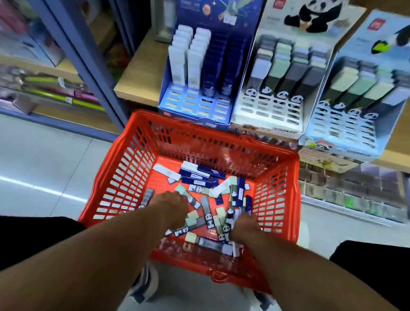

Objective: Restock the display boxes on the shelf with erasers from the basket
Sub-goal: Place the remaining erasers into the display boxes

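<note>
Here, both bare hands reach down into a red basket (125, 174) standing on the pale floor (29, 155) in front of a wooden shelf (141, 78). The left hand (171, 207) lies knuckles-up on the loose erasers (211, 194) near the middle of the basket floor, fingers curled down among them; whether it grips one cannot be told. The right hand (245, 225) is at the right side of the pile, fingers bent around a panda-printed eraser (228, 216) that stands up just beside it, though the hold itself is partly hidden. The erasers lie scattered flat, touching and overlapping: dark blue sleeves, white ones, and grey or green ones with panda faces. On the shelf edge three display boxes stand side by side, touching: a blue box (169, 99) with a space picture on its back card, a white box (240, 114) with a panda on its card and a small red square logo, and a light blue box (312, 133), tilted, with the same red logo. No writing on any card or sleeve is sharp enough to read. Each box holds four upright rows at the back, with bare slotted rows open at the front. The basket's far rim sits just below the shelf edge; open floor lies to the left of the basket
</note>
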A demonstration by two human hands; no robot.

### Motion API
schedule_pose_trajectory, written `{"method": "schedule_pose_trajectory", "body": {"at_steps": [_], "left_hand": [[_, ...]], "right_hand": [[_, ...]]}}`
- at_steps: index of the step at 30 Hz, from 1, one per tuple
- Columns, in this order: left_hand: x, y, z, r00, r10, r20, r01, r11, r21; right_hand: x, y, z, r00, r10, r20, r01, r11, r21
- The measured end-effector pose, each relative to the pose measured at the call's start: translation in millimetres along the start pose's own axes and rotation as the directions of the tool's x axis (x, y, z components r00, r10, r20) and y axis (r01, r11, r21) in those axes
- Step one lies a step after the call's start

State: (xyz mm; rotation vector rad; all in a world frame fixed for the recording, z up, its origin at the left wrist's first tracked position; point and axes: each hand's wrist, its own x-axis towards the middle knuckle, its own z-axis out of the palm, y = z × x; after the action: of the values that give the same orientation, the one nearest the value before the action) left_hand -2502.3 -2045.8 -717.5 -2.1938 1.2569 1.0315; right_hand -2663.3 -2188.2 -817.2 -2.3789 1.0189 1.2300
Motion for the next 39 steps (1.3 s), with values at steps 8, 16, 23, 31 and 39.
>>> {"method": "schedule_pose_trajectory", "body": {"at_steps": [8,16,23,31,39], "left_hand": [[63,3,79,0.982,-0.191,0.014,0.189,0.953,-0.237],[90,7,90,0.981,-0.193,-0.038,0.188,0.977,-0.098],[96,9,92,0.966,-0.257,-0.03,0.255,0.965,-0.061],[94,17,99,0.959,-0.281,-0.035,0.28,0.959,-0.039],[91,21,101,0.958,-0.287,-0.004,0.287,0.958,-0.017]], "right_hand": [[25,-22,40,0.939,0.314,-0.138,-0.255,0.908,0.333],[18,-24,31,0.931,0.342,-0.128,-0.254,0.858,0.447],[8,-32,35,0.949,0.267,-0.166,-0.181,0.896,0.406],[3,-46,40,0.959,0.139,-0.247,-0.032,0.919,0.393],[13,-59,30,0.965,0.222,-0.14,-0.138,0.884,0.447]]}}
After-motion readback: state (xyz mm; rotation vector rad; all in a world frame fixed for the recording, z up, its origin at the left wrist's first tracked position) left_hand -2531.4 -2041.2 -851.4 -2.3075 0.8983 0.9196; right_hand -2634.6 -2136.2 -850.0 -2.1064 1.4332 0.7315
